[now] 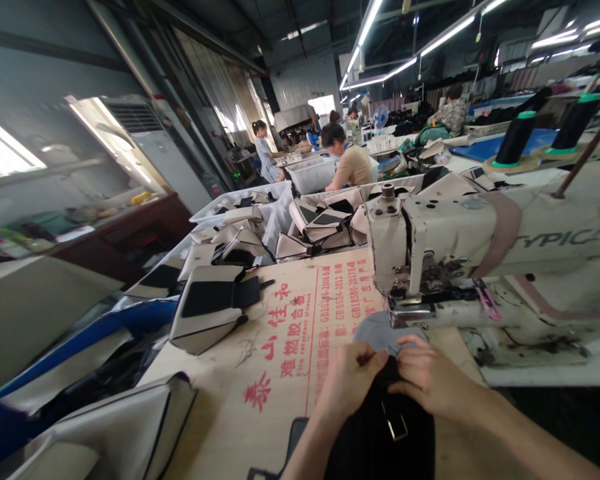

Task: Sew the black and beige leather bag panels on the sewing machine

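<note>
My left hand (353, 375) pinches the upper edge of a black bag piece (380, 440) between thumb and fingers. On the other side my right hand (433, 377) grips the same edge with its fingers bent. A rectangular metal buckle (397, 427) hangs on the front of the black piece. Just beyond my fingers a rounded grey piece (373, 330) lies near the sewing machine's (440, 227) needle area. Whether the grey and black pieces are joined is hidden by my hands.
Beige-and-black sewn pieces lie on the plywood table (260, 393), one bag piece (220, 300) near its left edge. Plastic bins (275, 230) of similar pieces stand behind. Thread cones (517, 140) rise at right. A co-worker (353, 167) sits beyond the bins.
</note>
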A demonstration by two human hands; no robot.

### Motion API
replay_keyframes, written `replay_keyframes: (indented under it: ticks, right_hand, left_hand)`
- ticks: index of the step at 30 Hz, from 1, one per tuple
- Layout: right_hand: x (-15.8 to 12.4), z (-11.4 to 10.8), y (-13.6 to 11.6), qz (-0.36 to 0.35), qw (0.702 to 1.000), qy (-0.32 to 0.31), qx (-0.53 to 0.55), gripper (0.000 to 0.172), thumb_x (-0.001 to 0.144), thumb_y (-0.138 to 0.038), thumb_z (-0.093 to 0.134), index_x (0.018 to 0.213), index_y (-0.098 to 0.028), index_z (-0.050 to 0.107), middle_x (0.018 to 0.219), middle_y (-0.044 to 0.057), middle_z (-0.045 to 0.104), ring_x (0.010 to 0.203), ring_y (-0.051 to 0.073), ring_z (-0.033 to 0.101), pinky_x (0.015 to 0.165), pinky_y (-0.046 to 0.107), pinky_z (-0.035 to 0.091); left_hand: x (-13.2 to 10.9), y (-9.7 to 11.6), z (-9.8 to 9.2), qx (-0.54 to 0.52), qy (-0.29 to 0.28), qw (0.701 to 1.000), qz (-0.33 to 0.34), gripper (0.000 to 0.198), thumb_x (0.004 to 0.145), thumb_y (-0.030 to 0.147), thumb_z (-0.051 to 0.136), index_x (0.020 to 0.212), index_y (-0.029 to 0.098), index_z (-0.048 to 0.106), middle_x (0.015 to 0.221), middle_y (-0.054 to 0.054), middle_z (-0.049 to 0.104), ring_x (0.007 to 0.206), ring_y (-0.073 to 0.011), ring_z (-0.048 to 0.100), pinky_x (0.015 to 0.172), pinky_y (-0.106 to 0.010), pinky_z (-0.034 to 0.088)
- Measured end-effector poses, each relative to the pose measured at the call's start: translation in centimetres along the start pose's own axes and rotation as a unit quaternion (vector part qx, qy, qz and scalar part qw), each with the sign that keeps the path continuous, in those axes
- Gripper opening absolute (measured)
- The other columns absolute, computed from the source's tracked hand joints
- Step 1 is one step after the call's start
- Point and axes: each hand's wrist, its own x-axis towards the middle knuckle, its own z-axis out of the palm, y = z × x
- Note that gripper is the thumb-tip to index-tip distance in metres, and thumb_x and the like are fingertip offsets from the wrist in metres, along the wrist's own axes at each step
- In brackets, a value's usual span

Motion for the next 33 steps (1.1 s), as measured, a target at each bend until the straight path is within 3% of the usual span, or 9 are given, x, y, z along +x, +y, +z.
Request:
replay_keyframes:
  ticks: [3, 9, 12, 16, 20, 24, 27, 30, 33]
  right_hand:
    - [0.1, -0.8, 0.0, 0.009, 0.999, -0.034, -0.018, 0.037, 0.087, -0.043, 0.045, 0.064, -0.017, 0.057, 0.063, 0.001, 0.056, 0.065, 0.013, 0.052, 0.093, 0.04, 0.033]
    - [0.2, -1.6, -0.2, 0.021, 0.998, -0.059, 0.03, 0.038, 0.086, -0.046, 0.043, 0.068, -0.017, 0.058, 0.069, 0.001, 0.06, 0.073, 0.014, 0.055, 0.088, 0.036, 0.032]
    - [0.3, -1.6, -0.2, 0.051, 0.995, -0.05, 0.073, 0.034, 0.087, -0.044, 0.044, 0.071, -0.018, 0.059, 0.072, 0.001, 0.061, 0.075, 0.015, 0.055, 0.081, 0.032, 0.036]
    - [0.2, -1.6, -0.6, 0.161, 0.978, 0.02, 0.134, 0.027, 0.08, -0.046, 0.056, 0.083, -0.019, 0.057, 0.082, 0.001, 0.059, 0.076, 0.015, 0.054, 0.069, 0.026, 0.041]
    - [0.3, -1.3, -0.7, 0.092, 0.983, 0.032, 0.155, 0.018, 0.086, -0.035, 0.049, 0.092, -0.02, 0.057, 0.09, 0.002, 0.057, 0.084, 0.015, 0.053, 0.075, 0.026, 0.041]
    - [0.3, -0.6, -0.5, 0.075, 0.983, 0.066, 0.155, 0.019, 0.089, -0.031, 0.046, 0.084, -0.018, 0.059, 0.082, 0.003, 0.057, 0.08, 0.015, 0.052, 0.073, 0.027, 0.039]
    - [0.3, -0.5, -0.3, 0.092, 0.975, 0.083, 0.182, 0.018, 0.088, -0.032, 0.048, 0.083, -0.019, 0.059, 0.079, 0.001, 0.057, 0.079, 0.014, 0.051, 0.071, 0.026, 0.038]
    - [0.2, -0.8, -0.3, 0.11, 0.968, 0.081, 0.211, 0.018, 0.087, -0.033, 0.05, 0.081, -0.019, 0.06, 0.077, 0.001, 0.056, 0.078, 0.013, 0.051, 0.07, 0.025, 0.038]
    - [0.4, -1.2, -0.1, 0.13, 0.964, 0.068, 0.223, 0.018, 0.085, -0.034, 0.052, 0.079, -0.019, 0.06, 0.076, 0.0, 0.056, 0.076, 0.013, 0.052, 0.069, 0.024, 0.038]
  left_hand:
    - [0.2, -0.4, 0.3, -0.047, -0.019, 0.998, -0.022, 0.027, 0.076, 0.038, 0.054, 0.061, 0.015, 0.048, 0.052, 0.006, 0.036, 0.048, -0.0068, 0.03, 0.045, -0.02, 0.021]
    - [-0.7, 0.4, 0.9, -0.121, 0.041, 0.992, -0.004, 0.023, 0.073, 0.023, 0.056, 0.084, 0.019, 0.037, 0.049, 0.012, 0.031, 0.045, -0.0057, 0.028, 0.045, -0.019, 0.022]
    - [-0.4, 0.3, 1.1, -0.141, 0.044, 0.989, -0.012, 0.025, 0.071, 0.021, 0.056, 0.083, 0.019, 0.035, 0.048, 0.013, 0.031, 0.044, -0.0055, 0.03, 0.044, -0.018, 0.022]
    - [0.4, -0.1, 1.1, -0.16, 0.033, 0.986, -0.032, 0.026, 0.068, 0.015, 0.056, 0.081, 0.019, 0.034, 0.048, 0.013, 0.031, 0.044, -0.0051, 0.029, 0.043, -0.018, 0.019]
    - [0.9, -0.4, 1.0, -0.181, 0.001, 0.983, -0.044, 0.022, 0.068, 0.013, 0.056, 0.078, 0.019, 0.036, 0.048, 0.012, 0.035, 0.044, -0.0051, 0.03, 0.042, -0.018, 0.02]
    - [-0.5, 0.0, 0.2, -0.138, 0.02, 0.99, -0.019, 0.009, 0.077, 0.022, 0.052, 0.073, 0.016, 0.047, 0.055, 0.006, 0.045, 0.052, -0.0077, 0.041, 0.048, -0.019, 0.031]
    - [-2.7, 0.8, -0.8, -0.061, 0.015, 0.997, 0.047, 0.017, 0.084, 0.026, 0.045, 0.087, 0.017, 0.06, 0.08, -0.001, 0.059, 0.076, -0.0127, 0.054, 0.068, -0.023, 0.041]
    - [-4.0, 1.2, -1.1, 0.021, 0.002, 0.995, 0.095, 0.024, 0.087, 0.024, 0.043, 0.104, 0.023, 0.06, 0.096, -0.002, 0.059, 0.091, -0.0144, 0.054, 0.081, -0.025, 0.041]
    - [-3.9, 0.9, -0.8, 0.069, 0.0, 0.991, 0.119, 0.024, 0.088, 0.022, 0.039, 0.103, 0.022, 0.059, 0.097, -0.003, 0.058, 0.094, -0.0152, 0.053, 0.084, -0.026, 0.04]
